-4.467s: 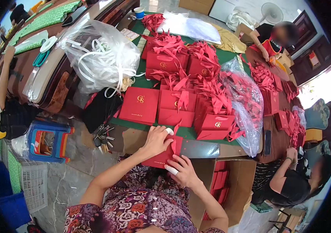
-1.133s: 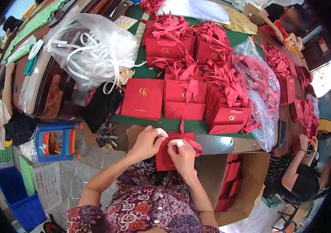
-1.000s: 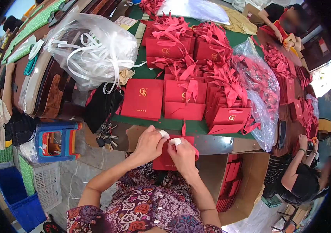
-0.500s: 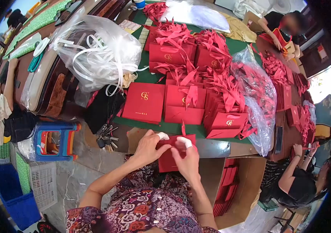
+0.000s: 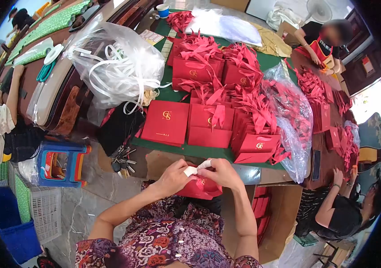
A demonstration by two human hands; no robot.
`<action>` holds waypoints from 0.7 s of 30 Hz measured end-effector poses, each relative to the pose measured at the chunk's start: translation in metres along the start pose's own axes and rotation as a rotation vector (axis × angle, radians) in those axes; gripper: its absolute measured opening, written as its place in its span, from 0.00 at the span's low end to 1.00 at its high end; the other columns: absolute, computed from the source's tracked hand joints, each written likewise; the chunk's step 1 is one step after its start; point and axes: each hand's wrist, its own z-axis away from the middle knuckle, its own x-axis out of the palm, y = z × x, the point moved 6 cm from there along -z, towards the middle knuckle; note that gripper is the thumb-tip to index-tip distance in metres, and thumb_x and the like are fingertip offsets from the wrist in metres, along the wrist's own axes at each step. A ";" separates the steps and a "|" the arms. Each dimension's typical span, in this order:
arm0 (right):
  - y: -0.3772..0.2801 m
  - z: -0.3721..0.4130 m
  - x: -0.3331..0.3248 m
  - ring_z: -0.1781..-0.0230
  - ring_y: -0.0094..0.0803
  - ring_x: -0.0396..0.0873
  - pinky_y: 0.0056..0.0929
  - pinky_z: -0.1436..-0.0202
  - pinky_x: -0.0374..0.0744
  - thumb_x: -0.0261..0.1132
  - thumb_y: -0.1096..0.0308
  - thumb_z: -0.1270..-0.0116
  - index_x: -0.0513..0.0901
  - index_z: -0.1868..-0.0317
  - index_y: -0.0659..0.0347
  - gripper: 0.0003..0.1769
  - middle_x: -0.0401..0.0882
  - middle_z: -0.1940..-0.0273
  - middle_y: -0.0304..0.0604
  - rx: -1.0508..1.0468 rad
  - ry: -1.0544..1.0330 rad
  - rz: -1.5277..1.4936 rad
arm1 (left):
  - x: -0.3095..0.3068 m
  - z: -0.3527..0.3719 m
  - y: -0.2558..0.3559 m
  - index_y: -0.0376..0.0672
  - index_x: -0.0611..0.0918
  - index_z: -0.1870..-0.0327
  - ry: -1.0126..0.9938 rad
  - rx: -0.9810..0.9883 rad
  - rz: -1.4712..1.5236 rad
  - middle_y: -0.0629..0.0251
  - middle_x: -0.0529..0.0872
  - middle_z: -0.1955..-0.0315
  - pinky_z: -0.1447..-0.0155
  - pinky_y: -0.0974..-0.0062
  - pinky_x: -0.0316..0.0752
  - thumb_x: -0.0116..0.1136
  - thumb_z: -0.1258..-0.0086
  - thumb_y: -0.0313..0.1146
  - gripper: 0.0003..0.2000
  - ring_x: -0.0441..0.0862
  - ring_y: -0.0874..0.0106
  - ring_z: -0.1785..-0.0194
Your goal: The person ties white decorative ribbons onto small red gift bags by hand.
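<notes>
A small red paper bag [image 5: 201,190] with a gold logo is held close to my body, below the table's front edge. My left hand [image 5: 176,178] is closed in a pinch at the bag's top edge. My right hand [image 5: 224,173] pinches there from the other side, and the fingertips of both hands meet. White tape wraps fingers on each hand. Some pinkish ribbon shows under the fingertips, its ends hidden. On the table ahead lie a flat stack of red bags [image 5: 165,121], bags with a ribbon on top [image 5: 210,134] and a leaning row of ribboned bags [image 5: 256,145].
Further back stand more ribboned bags [image 5: 197,67]. A clear plastic sack of white ribbon [image 5: 119,62] is at left, clear plastic over red ribbons [image 5: 288,98] at right. Keys [image 5: 123,161] hang at the table edge. A cardboard box [image 5: 284,214] holds red bags below. Co-workers sit at right.
Both hands have come together at the bag's top, fingertips now meeting. The bag has tipped, so its logo and ribbon show below the fingers. The view has shifted slightly.
</notes>
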 end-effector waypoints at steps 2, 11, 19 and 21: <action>0.001 -0.002 -0.001 0.71 0.20 0.79 0.25 0.66 0.75 0.69 0.64 0.33 0.89 0.58 0.61 0.10 0.85 0.71 0.38 0.147 -0.102 -0.003 | 0.001 -0.001 -0.002 0.38 0.83 0.59 -0.028 0.049 -0.014 0.61 0.81 0.69 0.58 0.65 0.76 0.71 0.41 0.31 0.12 0.78 0.61 0.62; 0.035 -0.006 0.016 0.73 0.24 0.82 0.28 0.66 0.77 0.70 0.58 0.37 0.90 0.62 0.60 0.13 0.86 0.74 0.42 0.175 0.141 -0.234 | -0.003 -0.011 -0.003 0.38 0.83 0.58 -0.063 0.028 0.004 0.56 0.79 0.65 0.57 0.66 0.76 0.70 0.39 0.30 0.11 0.78 0.59 0.61; 0.033 -0.002 0.026 0.74 0.25 0.82 0.29 0.67 0.78 0.70 0.59 0.39 0.89 0.65 0.61 0.13 0.86 0.75 0.41 0.321 0.384 -0.157 | -0.006 -0.018 -0.015 0.38 0.83 0.57 -0.119 -0.088 0.029 0.55 0.78 0.64 0.55 0.65 0.77 0.69 0.38 0.29 0.11 0.80 0.58 0.60; 0.038 -0.002 0.029 0.74 0.23 0.81 0.28 0.68 0.77 0.71 0.60 0.39 0.88 0.67 0.63 0.13 0.86 0.75 0.40 0.333 0.399 -0.225 | -0.005 -0.016 -0.020 0.38 0.82 0.57 -0.141 -0.127 0.046 0.56 0.79 0.64 0.54 0.65 0.77 0.69 0.37 0.29 0.11 0.80 0.58 0.60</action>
